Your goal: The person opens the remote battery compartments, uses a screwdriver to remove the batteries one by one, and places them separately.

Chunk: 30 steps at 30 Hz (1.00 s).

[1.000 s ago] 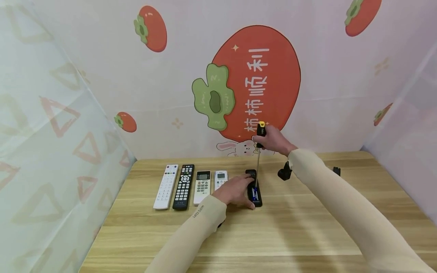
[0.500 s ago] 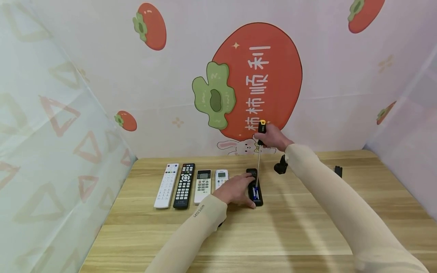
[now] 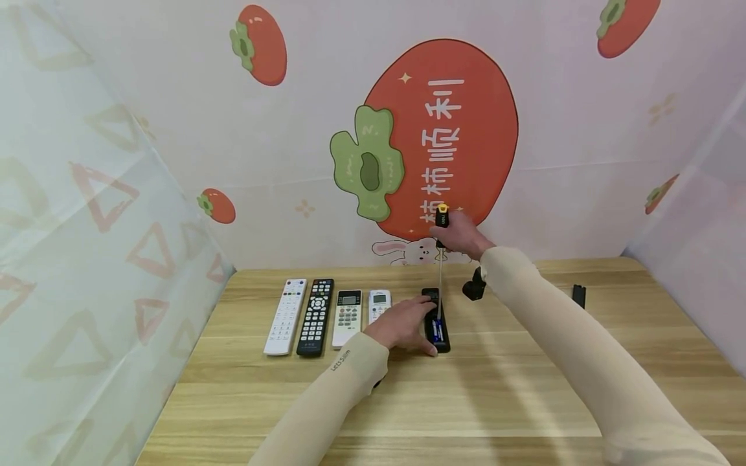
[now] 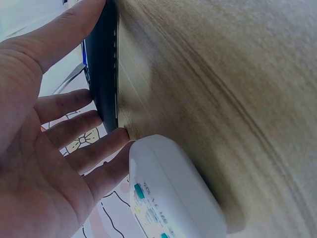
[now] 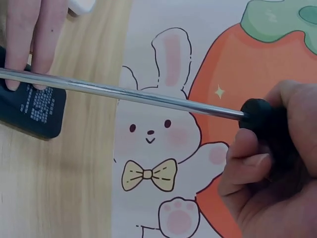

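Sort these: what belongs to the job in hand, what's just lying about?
Job: screwdriver, in right hand; open black remote, touched by left hand; its blue batteries; perhaps the black strip.
Apparently lying about: three white remotes; another black remote; unclear black object.

Pale printed walls (image 3: 280, 142) border a wooden table (image 3: 454, 414).

I see my left hand (image 4: 44, 163) touching a black remote (image 4: 102, 69); beside its little finger (image 4: 111, 173), a white remote (image 4: 173, 193) on the table (image 4: 223, 84).

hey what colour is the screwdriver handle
The screwdriver handle is black with a yellow end, seen best in the head view.
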Each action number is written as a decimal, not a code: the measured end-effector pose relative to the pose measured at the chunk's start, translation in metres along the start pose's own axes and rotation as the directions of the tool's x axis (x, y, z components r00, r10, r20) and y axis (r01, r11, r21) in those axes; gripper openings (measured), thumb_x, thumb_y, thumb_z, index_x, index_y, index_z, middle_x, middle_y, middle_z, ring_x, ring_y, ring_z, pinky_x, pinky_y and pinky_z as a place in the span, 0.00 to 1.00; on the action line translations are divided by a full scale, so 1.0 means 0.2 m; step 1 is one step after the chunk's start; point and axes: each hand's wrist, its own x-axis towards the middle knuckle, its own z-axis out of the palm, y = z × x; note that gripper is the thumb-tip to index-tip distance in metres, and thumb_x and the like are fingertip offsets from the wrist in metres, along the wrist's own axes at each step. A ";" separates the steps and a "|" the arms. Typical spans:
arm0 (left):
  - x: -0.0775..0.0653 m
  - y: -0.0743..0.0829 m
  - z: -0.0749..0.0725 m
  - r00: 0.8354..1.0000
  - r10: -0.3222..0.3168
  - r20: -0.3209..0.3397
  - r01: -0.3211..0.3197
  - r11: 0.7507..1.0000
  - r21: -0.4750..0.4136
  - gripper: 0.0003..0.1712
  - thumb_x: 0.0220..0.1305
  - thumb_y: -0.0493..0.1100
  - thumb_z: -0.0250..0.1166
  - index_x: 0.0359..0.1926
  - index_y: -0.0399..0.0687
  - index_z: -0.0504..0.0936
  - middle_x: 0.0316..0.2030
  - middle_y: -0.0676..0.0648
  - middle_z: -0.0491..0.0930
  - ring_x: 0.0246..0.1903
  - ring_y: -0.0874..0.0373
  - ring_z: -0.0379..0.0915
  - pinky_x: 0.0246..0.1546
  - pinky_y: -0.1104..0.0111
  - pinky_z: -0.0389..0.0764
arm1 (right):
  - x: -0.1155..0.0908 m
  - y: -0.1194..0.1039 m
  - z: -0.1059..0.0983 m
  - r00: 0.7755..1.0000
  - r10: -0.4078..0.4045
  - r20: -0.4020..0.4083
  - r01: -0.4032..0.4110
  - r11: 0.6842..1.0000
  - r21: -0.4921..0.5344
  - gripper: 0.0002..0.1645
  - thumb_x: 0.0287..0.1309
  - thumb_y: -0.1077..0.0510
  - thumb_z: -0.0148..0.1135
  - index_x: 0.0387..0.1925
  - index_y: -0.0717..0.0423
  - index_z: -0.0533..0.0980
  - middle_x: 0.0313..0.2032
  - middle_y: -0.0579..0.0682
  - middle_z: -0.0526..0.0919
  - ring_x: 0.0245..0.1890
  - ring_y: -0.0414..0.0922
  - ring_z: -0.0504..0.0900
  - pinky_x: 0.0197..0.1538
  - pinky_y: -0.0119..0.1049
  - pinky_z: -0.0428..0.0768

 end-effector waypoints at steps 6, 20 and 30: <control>0.00 -0.01 0.01 1.000 0.008 0.001 -0.008 1.000 0.007 0.55 0.51 0.63 0.78 0.75 0.49 0.66 0.77 0.48 0.59 0.74 0.52 0.57 0.71 0.60 0.63 | 0.00 -0.01 0.02 1.000 -0.026 0.005 0.026 1.000 -0.010 0.16 0.71 0.53 0.53 0.29 0.58 0.69 0.17 0.48 0.69 0.16 0.46 0.70 0.24 0.38 0.71; 0.02 0.00 0.00 1.000 -0.018 0.007 0.018 1.000 -0.009 0.55 0.51 0.63 0.78 0.76 0.51 0.65 0.77 0.50 0.58 0.73 0.51 0.58 0.72 0.59 0.62 | 0.03 0.01 -0.02 0.999 -0.033 0.031 0.032 0.999 0.021 0.12 0.71 0.55 0.55 0.39 0.63 0.71 0.19 0.49 0.71 0.16 0.45 0.72 0.26 0.38 0.77; 0.01 0.00 0.01 1.000 -0.019 0.010 0.019 1.000 -0.004 0.55 0.52 0.63 0.78 0.76 0.51 0.65 0.77 0.50 0.57 0.74 0.51 0.57 0.72 0.59 0.62 | 0.02 -0.03 -0.02 0.999 -0.034 0.034 0.034 0.999 -0.002 0.14 0.70 0.55 0.55 0.41 0.65 0.73 0.30 0.57 0.78 0.29 0.58 0.81 0.29 0.37 0.82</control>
